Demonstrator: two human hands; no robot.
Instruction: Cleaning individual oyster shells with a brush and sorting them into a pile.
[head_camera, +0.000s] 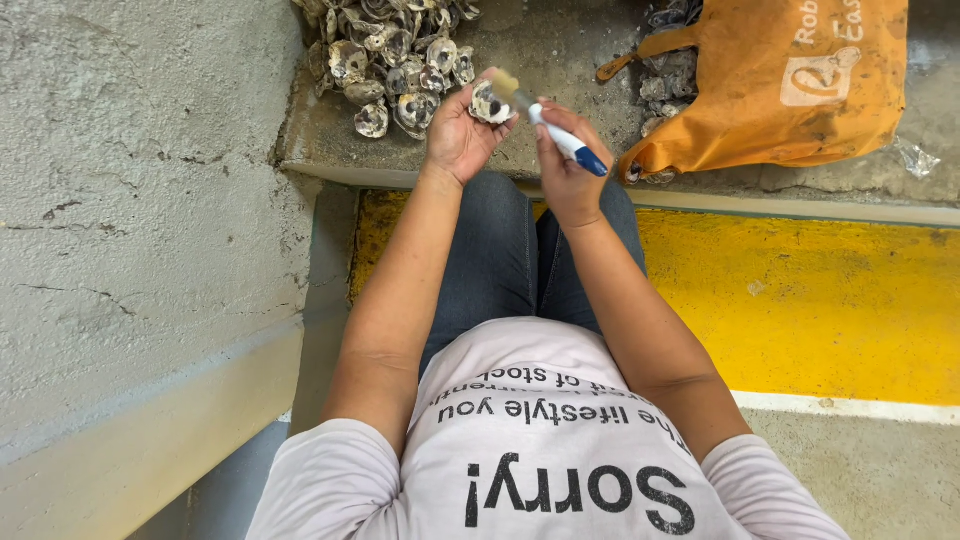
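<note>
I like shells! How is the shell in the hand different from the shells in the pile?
The shell in the left hand is a single oyster shell, lifted up, with a brush in the right hand touching it. The pile of shells is many shells lying heaped on the concrete ledge, untouched. Both look rough, grey-white and dirty.

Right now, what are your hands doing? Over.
Left hand cupping oyster shell. Right hand gripping blue-and-white brush, bristles on shell. Nothing in between.
</note>
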